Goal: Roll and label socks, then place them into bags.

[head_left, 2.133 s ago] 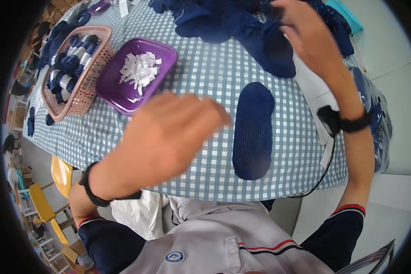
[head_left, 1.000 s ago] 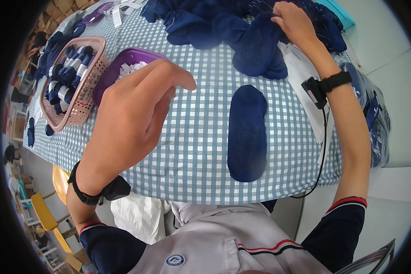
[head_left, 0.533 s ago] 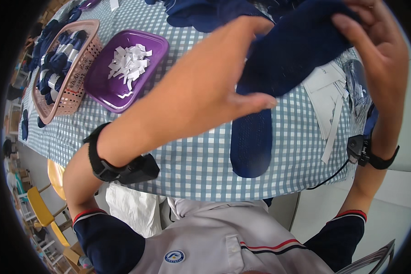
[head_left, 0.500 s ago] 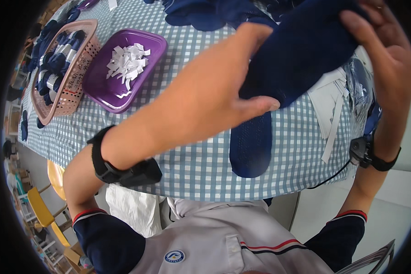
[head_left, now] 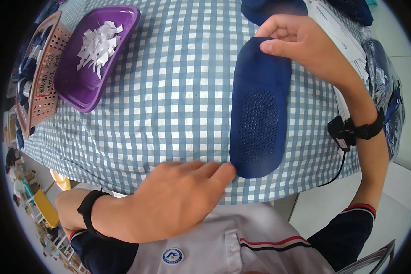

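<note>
A navy blue sock (head_left: pixel 260 123) with rows of small grip dots lies flat on the checked tablecloth, its rounded end towards me. My right hand (head_left: pixel 290 43) pinches its far end between thumb and fingers. Near the sock's rounded end, my left hand (head_left: pixel 187 192) is bent, back upward, with a fingertip at the left edge; motion blurs it, and its thumb and palm side are hidden. Beyond my right hand lie more navy socks (head_left: pixel 276 9).
To the left stand a purple tray (head_left: pixel 66 86) of white paper strips (head_left: pixel 100 43) and a pink perforated basket (head_left: pixel 43 105) holding banded navy socks. White paper sheets (head_left: pixel 338 34) and clear plastic packaging (head_left: pixel 381 68) lie at right. The tablecloth (head_left: pixel 178 109) ends close to my body.
The sock held up between both hands now lies flat near me. My left hand has drawn back to its near end, and my right hand has come down and left.
</note>
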Demonstrator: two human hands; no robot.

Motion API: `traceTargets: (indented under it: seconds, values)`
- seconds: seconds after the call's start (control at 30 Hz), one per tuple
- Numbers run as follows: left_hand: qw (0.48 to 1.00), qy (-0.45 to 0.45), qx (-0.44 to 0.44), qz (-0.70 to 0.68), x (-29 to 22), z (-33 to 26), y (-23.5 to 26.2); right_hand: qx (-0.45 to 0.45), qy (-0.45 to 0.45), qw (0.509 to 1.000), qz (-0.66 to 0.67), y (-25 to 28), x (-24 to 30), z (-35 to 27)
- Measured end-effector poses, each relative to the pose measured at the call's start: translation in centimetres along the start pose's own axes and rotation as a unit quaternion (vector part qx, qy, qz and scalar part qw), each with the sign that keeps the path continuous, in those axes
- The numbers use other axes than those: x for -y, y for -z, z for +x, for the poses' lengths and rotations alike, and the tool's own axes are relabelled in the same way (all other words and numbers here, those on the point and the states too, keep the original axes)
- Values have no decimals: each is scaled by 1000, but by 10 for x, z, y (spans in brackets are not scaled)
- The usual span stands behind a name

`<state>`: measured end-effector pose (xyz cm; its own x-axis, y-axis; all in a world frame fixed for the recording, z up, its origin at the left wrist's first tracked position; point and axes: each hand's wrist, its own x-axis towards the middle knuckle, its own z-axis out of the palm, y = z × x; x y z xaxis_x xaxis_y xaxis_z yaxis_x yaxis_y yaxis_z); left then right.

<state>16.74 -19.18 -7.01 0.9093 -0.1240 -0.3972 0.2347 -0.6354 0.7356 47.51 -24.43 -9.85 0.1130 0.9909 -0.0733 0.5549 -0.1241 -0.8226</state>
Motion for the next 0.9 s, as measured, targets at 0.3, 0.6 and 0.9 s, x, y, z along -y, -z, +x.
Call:
traceTargets:
  seconds: [0.3,0.6,0.9]
  values:
    - [910,-176,-216,308,35,56,16,25,-19,992,-123,-1,14,-1]
    - [930,-246,-67,263,48,44,22,-48,113,968,-218,-29,67,-46]
    - [902,-341,-141,224,64,56,16,-73,297,853,-423,-113,61,-141]
